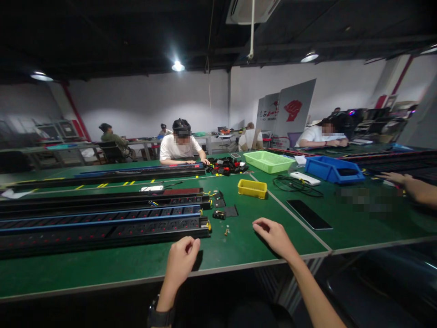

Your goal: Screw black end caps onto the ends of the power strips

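My left hand [182,258], with a dark watch on its wrist, is curled at the front edge of the green table [235,246]; what its fingers hold, if anything, is hidden. Farther right, my right hand [272,234] hovers over the tabletop with bent fingers, and whether it holds something small cannot be made out. Between and beyond the hands lie small brass-coloured pieces [226,231]. Long black socket strips [157,226] with blue edging stretch to the left, their near ends close to my left hand. A small black part [219,214] lies beside a flat dark plate [231,211].
A yellow bin [252,188], a green basket [269,161] and a blue bin [334,169] stand farther back. A dark phone [309,214] and black cable [297,186] lie right. Another person's hand [396,177] reaches in at right; a person [180,143] works opposite.
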Tool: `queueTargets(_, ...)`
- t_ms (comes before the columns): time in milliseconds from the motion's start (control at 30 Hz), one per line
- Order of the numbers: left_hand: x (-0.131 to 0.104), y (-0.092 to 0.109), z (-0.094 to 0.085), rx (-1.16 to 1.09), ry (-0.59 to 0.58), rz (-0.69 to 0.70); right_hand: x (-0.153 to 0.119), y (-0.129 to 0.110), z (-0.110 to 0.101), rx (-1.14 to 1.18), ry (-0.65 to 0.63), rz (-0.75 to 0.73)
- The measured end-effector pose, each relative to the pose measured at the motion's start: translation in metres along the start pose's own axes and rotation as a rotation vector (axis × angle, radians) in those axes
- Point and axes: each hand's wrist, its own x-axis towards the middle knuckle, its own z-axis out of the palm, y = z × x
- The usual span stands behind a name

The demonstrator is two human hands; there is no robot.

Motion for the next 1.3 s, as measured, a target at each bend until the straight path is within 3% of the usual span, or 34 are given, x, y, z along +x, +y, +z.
queueTargets(867,0.0,0.002,-0.001,-0.02,-0.003,0.016,-0.003,-0.008,0.001,-0.11,0.046,0.01)
queueTargets(1033,0.002,0.002,-0.002,-0.036,-0.017,0.006,-0.004,-0.008,0.002,-0.116,0.055,-0.043)
queueTargets(1300,-0.001,0.002,0.001,0.067,0.011,0.084,-0.001,-0.025,0.009,0.065,0.065,-0.124)
